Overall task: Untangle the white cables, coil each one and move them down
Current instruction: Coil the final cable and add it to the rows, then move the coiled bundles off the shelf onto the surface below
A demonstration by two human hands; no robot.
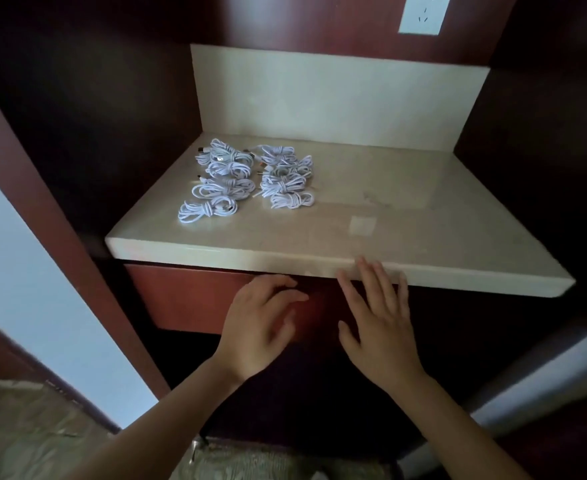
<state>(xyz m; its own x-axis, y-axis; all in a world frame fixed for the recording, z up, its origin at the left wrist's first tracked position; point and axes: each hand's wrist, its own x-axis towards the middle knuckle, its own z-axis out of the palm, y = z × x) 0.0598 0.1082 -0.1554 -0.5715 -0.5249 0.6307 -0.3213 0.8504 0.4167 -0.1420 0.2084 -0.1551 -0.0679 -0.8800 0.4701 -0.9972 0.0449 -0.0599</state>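
Note:
Several white cables, each coiled and knotted into a small bundle, lie in two columns on the left half of a cream stone counter (406, 244). The left column of coils (221, 176) reaches nearest the front edge, and the right column (286, 176) sits beside it. My left hand (259, 327) hovers below the counter's front edge, fingers loosely spread, holding nothing. My right hand (376, 323) is held flat with straight fingers, its fingertips overlapping the counter's front edge. Both hands are well clear of the cables.
A red-brown drawer front (188, 296) sits under the counter behind my left hand. Dark wooden panels wall the niche on both sides. A white wall socket (421, 12) is mounted above the stone backsplash (337, 98). Patterned floor shows at bottom left.

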